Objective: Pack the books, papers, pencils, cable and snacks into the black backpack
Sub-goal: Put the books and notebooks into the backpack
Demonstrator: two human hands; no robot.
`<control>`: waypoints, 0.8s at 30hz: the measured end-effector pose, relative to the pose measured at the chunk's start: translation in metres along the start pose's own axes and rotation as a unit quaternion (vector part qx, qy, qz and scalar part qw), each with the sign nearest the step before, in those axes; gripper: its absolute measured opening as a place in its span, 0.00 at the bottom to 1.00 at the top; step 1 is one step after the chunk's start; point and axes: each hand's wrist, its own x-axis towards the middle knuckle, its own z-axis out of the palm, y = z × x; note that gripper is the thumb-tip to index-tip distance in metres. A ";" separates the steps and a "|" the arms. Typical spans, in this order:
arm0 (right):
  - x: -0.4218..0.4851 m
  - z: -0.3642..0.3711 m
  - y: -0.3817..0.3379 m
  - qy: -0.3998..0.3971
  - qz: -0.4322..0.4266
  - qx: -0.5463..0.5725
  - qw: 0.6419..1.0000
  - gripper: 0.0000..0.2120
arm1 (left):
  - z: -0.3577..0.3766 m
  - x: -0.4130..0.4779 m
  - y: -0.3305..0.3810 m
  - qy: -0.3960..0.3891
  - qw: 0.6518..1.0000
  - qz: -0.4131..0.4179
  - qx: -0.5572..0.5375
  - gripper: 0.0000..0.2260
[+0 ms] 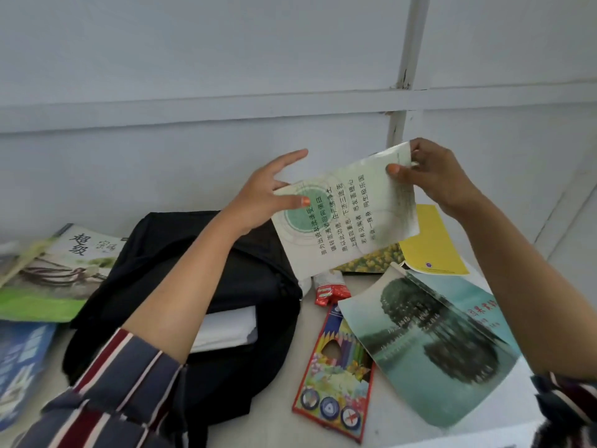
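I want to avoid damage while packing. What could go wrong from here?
1. The pale green booklet is held only at two edges, by the left hand and right hand, so it may bend or slip.
2. White papers already fill the black backpack mouth and could crumple.

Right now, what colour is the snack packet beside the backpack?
Red and white snack packet, clearest in the head view.

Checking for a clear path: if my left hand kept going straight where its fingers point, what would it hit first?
Probably the pale wall. The left hand points up and away past the booklet edge it holds; nothing else shows in that line, though depth is uncertain.
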 end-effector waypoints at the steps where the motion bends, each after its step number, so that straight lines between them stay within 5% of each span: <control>1: -0.008 0.007 -0.007 -0.003 0.000 0.045 0.999 0.07 | -0.005 -0.006 0.003 0.030 0.999 0.010 -0.016 0.32; 6: -0.046 0.055 -0.028 0.060 -0.004 0.194 0.979 0.17 | -0.022 -0.052 -0.001 0.196 0.977 0.064 -0.051 0.23; 11: -0.089 0.116 -0.035 0.127 0.045 0.243 0.961 0.08 | -0.042 -0.117 -0.025 0.090 0.995 -0.003 -0.042 0.12; 15: -0.142 0.155 -0.034 -0.019 0.217 0.260 0.941 0.14 | -0.071 -0.162 -0.053 0.021 0.990 -0.123 -0.066 0.14; 17: -0.166 0.173 -0.028 -0.055 0.271 0.245 0.929 0.19 | -0.082 -0.176 -0.066 -0.013 0.990 -0.144 -0.001 0.10; 21: -0.194 0.183 -0.012 0.001 0.337 0.287 0.897 0.20 | -0.085 -0.183 -0.087 -0.019 0.975 -0.093 0.198 0.06; 24: -0.204 0.174 -0.008 0.031 0.374 0.281 0.883 0.19 | -0.087 -0.179 -0.106 -0.083 0.931 -0.049 0.352 0.10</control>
